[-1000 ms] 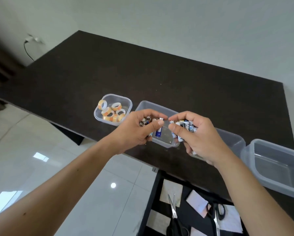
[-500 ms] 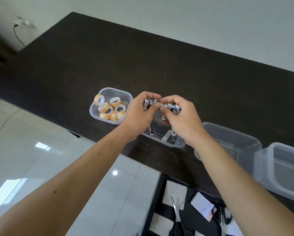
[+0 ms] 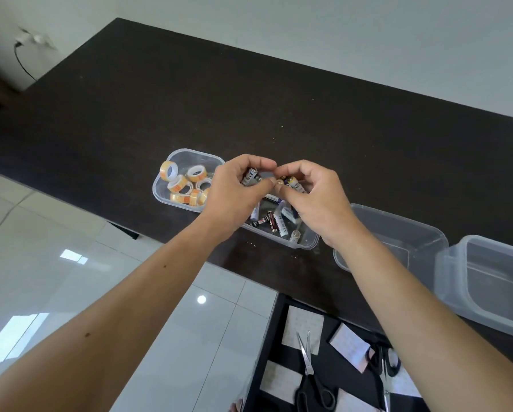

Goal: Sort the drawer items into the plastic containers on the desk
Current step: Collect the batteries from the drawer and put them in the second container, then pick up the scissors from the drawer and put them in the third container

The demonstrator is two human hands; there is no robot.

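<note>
Dark desk [image 3: 308,108]: both hands' fingers [image 3: 246,162] curled round batteries [image 3: 250,179], axes pointing mixed ways, over container [image 3: 308,243].

Both forearms reached forward, converging. The left hand [image 3: 234,191] and right hand [image 3: 317,200] met fingertip to fingertip, fingers curled, each apparently holding batteries [image 3: 250,178], thumbs nearly touching.

Four containers [image 3: 398,230], two scissors [image 3: 310,373]

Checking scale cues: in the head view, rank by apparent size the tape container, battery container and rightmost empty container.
1. Rightmost empty container, though it is cut off and nearest the camera, so unsure.
2. Battery container, partly hidden by hands.
3. Tape container.
</note>
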